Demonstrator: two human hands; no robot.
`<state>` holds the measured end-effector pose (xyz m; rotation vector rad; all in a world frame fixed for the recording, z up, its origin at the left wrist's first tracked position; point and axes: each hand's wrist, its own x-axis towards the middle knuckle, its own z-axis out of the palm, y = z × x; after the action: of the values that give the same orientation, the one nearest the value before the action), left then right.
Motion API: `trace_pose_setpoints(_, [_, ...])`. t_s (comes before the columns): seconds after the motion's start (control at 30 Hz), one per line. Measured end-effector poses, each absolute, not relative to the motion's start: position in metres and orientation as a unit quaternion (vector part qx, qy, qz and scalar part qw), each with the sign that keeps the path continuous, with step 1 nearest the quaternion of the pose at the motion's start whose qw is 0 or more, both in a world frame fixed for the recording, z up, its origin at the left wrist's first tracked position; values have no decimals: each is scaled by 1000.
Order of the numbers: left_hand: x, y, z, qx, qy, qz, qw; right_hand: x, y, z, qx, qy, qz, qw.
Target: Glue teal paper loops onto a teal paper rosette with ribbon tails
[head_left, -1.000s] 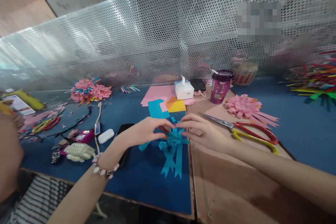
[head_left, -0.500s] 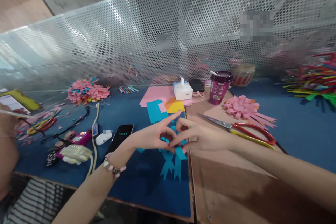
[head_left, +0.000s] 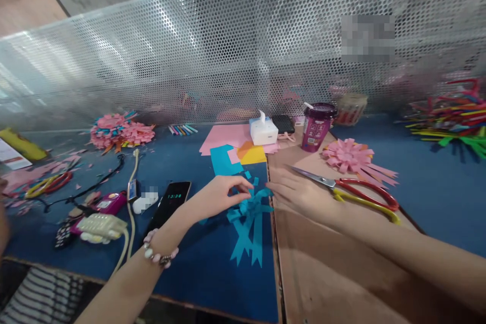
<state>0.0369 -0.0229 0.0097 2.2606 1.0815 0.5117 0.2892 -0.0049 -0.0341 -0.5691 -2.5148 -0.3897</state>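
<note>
A blue paper flower with curled strips and two notched tails (head_left: 246,240) lies on the blue tabletop, close to the seam. My left hand (head_left: 222,195) hovers at its upper left, thumb and forefinger curved with a gap between them, the tips beside the curled strips. On the flower's right, my right hand (head_left: 299,195) has its fingers stretched out over the brown board, fingertips next to the strips. Neither hand visibly holds anything. Scissors with red and yellow handles (head_left: 364,197) lie just beyond the right hand, partly covered by it.
Blue, pink and yellow paper sheets (head_left: 224,159), a tissue box (head_left: 264,132) and a purple cup (head_left: 318,129) stand behind. A pink paper flower (head_left: 348,156) lies right; a phone (head_left: 170,205) and cables lie left. Another person's striped clothing (head_left: 41,293) shows lower left.
Both hands have moved apart from their pinch at the blue flower. The right hand has shifted right and its fingers have straightened; the flower shows more fully.
</note>
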Motion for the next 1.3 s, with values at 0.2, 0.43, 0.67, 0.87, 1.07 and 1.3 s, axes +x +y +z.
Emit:
trace_pose_setpoints(0.2, [43,-25,-5,922,369,85,85,290,-2,-55,-164,-923,-267,222])
trace_pose_setpoints(0.43, [41,-26,-12,930,355,73,58,289,-10,-49,-162,-908,-341,180])
trace_pose_setpoints(0.67, [41,-29,-14,933,353,52,48,289,-13,-50,-175,-911,-333,168])
trace_pose_setpoints(0.87, [41,-28,-14,934,350,56,36,295,-2,-56,-151,-928,-275,202])
trace_pose_setpoints(1.07, [42,-27,-17,935,348,61,23,297,1,-54,-176,-934,-238,200])
trace_pose_setpoints(1.3, [41,-27,-19,934,353,58,26,293,3,-64,-185,-941,-121,256])
